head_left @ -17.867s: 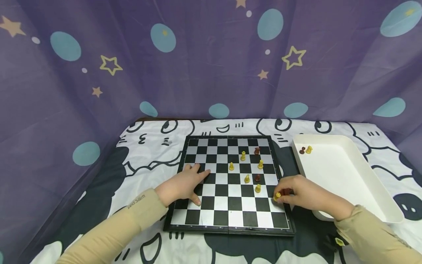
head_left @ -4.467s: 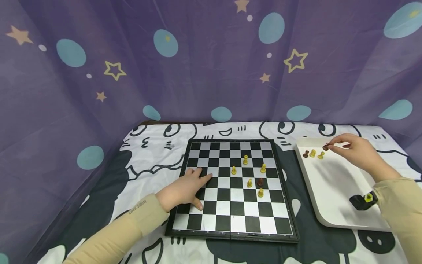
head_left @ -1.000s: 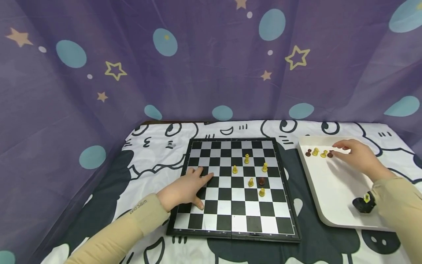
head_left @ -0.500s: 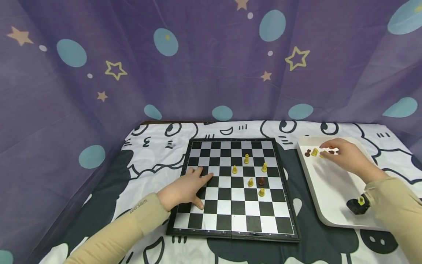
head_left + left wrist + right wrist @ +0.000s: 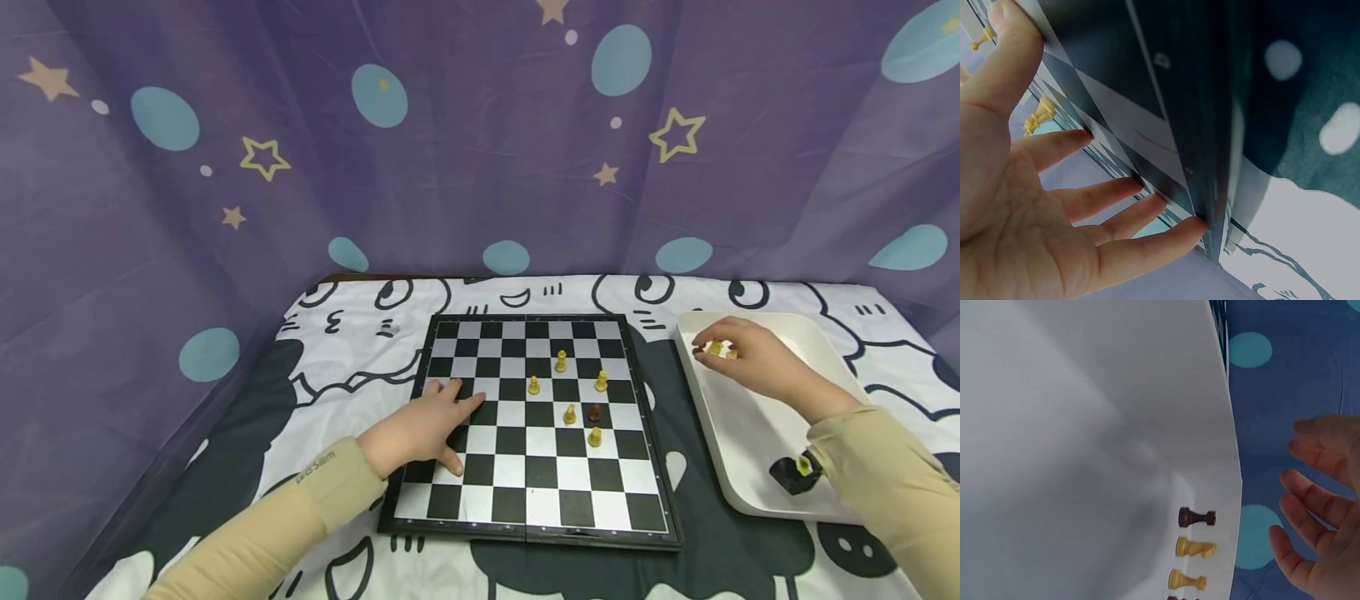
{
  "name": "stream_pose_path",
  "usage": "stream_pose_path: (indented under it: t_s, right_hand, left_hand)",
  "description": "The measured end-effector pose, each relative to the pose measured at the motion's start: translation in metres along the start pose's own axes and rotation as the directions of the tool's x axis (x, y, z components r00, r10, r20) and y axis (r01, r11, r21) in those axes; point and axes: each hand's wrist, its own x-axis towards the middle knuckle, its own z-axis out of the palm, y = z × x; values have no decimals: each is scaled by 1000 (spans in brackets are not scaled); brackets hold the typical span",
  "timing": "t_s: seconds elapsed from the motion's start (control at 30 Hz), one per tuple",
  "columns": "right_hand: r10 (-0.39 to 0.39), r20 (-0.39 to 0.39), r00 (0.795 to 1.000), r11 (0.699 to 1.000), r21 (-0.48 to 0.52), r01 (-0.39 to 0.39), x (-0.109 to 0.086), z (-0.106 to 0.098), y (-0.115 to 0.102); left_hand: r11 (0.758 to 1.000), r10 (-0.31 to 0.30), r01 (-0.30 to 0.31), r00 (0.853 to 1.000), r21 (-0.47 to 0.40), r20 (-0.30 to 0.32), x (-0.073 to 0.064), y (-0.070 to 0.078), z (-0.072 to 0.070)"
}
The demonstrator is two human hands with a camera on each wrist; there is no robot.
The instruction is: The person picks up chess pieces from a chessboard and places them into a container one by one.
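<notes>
My left hand (image 5: 416, 425) rests with spread fingers on the left side of the chessboard (image 5: 511, 500); the left wrist view shows its fingertips along the board's edge. Over the white tray (image 5: 742, 450) is my right hand (image 5: 757, 362), fingers loosely bent above the row of chess pieces. In the right wrist view that hand (image 5: 1319, 512) shows nothing between its fingers. A dark rook (image 5: 1197, 517), a yellow knight (image 5: 1194, 547) and a yellow rook (image 5: 1187, 580) lie in the tray, with another dark piece (image 5: 1182, 597) cut off by the frame.
Several yellow pieces, among them one pawn (image 5: 533, 385), and one dark piece (image 5: 594, 412) stand on the board's right half. A patterned cloth (image 5: 352, 325) lies beneath. Behind hangs a purple curtain (image 5: 480, 192). A black wrist device (image 5: 795, 475) hangs over the tray.
Since the earliest frame, a dark piece and a yellow one have gone from board to tray. In the last second my right hand moved left along the row there. My left hand stayed.
</notes>
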Motion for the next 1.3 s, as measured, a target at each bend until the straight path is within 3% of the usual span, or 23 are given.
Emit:
stream_pose_path:
  t_s: [0.23,0.5,1.0,1.3]
  right_hand:
    - [-35,50,998,999,15,34,3,4,-16]
    - [0,124,992,999,49,-6,6,8,-34]
    - [-82,141,987,996,38,77,21,19,-57]
    - [-91,155,984,995,47,85,28,20,-67]
  left_hand:
    - [1000,-3,3,1000,6,5,1,0,0]
    - [1000,-6,6,1000,7,10,2,0,0]
    - [1000,-5,5,1000,-8,5,-1,3,-4]
    - [1000,2,-2,1000,-13,3,-2,2,-4]
